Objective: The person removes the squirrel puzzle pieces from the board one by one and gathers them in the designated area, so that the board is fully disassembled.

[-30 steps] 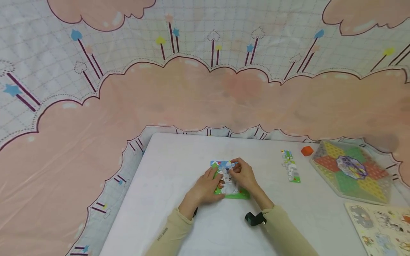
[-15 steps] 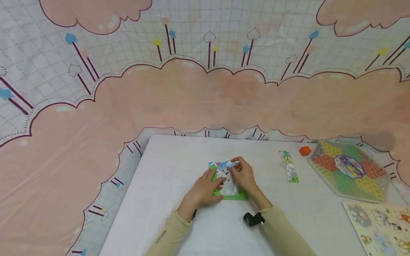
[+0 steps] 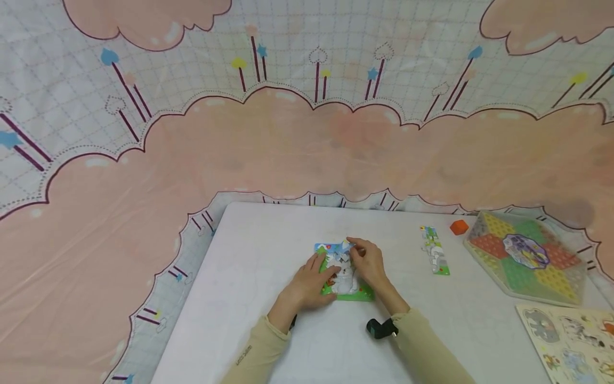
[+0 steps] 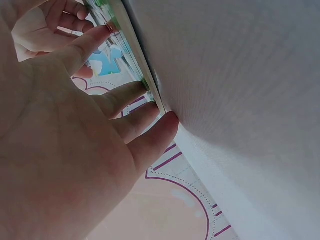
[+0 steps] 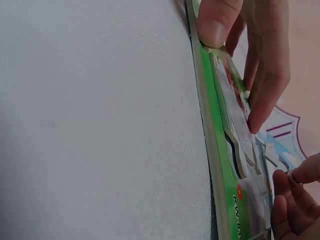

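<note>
Judging by what shows, this one's partway. The flat, green-bordered animal picture puzzle board (image 3: 357, 297) lies on the white surface (image 3: 249, 256), mostly filled, but one thin pale puzzle piece (image 5: 291, 175) isn't seated, and a narrow green-and-grey printed strip (image 3: 436, 255) is off around 3 o'clock from it. Left hand (image 3: 307, 282), at the board's 8 o'clock, has its fingers spread and fairly straight, touching the edge. Right hand (image 3: 368, 262), at 2 o'clock, pinches that piece, fingers nearly together.
</note>
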Motion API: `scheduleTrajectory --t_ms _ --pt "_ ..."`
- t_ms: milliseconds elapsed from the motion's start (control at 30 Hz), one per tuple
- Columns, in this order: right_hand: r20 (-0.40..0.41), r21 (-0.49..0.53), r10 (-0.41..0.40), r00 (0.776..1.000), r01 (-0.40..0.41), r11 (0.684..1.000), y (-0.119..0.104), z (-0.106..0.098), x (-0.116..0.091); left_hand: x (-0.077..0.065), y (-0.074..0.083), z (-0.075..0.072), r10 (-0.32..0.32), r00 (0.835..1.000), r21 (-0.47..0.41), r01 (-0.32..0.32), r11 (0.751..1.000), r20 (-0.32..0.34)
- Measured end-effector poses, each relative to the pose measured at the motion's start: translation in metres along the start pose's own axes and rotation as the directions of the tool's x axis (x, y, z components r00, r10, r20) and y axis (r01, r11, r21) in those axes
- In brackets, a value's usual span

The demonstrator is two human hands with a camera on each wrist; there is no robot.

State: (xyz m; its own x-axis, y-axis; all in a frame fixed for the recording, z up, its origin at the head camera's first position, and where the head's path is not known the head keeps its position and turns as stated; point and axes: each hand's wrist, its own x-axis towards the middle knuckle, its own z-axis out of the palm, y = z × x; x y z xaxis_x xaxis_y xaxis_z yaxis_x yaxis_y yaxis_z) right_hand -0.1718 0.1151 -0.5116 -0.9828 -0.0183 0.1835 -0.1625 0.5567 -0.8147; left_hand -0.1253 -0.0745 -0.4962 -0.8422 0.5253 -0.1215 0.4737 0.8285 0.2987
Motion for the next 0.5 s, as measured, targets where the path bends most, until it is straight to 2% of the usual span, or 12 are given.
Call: scheduleTrajectory --t_ms 133,300,500 --pt "-0.035 0.005 -0.018 0.999 0.018 1.0 0.0001 -0.0008 0.0016 0.0012 -0.0003 -0.0013 0.001 1.0 0.001 -0.001 1.0 -0.002" --pt "-0.024 0.023 -0.033 0.999 0.034 0.999 -0.0004 -0.0021 0.0025 0.0012 0.0006 -0.0034 0.0 1.0 -0.01 0.0 1.0 0.002" --pt "-0.01 0.034 0.009 1.0 -0.009 0.999 0.002 -0.0024 0.0023 -0.0007 0.0016 -0.0046 0.001 1.0 -0.003 -0.001 1.0 0.006"
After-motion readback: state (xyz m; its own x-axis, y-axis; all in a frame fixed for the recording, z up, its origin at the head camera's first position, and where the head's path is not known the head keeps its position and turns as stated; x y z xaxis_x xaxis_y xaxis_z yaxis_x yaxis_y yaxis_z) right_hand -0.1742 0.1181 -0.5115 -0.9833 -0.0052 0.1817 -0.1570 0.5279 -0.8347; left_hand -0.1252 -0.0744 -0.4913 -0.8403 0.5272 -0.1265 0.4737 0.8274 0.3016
